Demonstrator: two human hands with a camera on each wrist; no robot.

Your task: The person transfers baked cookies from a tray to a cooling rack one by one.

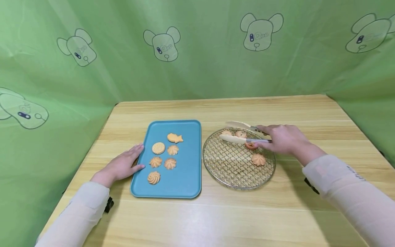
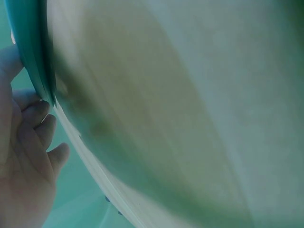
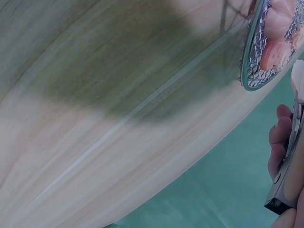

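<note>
In the head view my left hand [image 1: 124, 163] rests at the left edge of a blue tray [image 1: 188, 171], its thumb and fingertips touching the rim. Several cookies lie on the tray, among them a fish-shaped cookie [image 1: 175, 138], a round flat cookie [image 1: 158, 148] and a swirled cookie [image 1: 154, 177]. My right hand [image 1: 285, 139] grips a pair of tongs [image 1: 233, 139] with pale tips and metal arms. The tongs are spread over the far side of a round wire rack [image 1: 228, 168], around a pale cookie [image 1: 226, 132]. The tongs' handle [image 3: 285, 183] shows in the right wrist view.
Also on the rack are a dotted cookie [image 1: 241, 134], a reddish-brown cookie [image 1: 251, 145] partly behind the right hand, and a flower-shaped cookie [image 1: 258, 159]. Tray and rack stand close together on a wooden table [image 1: 197, 223]. A green curtain [image 1: 203, 75] surrounds the table.
</note>
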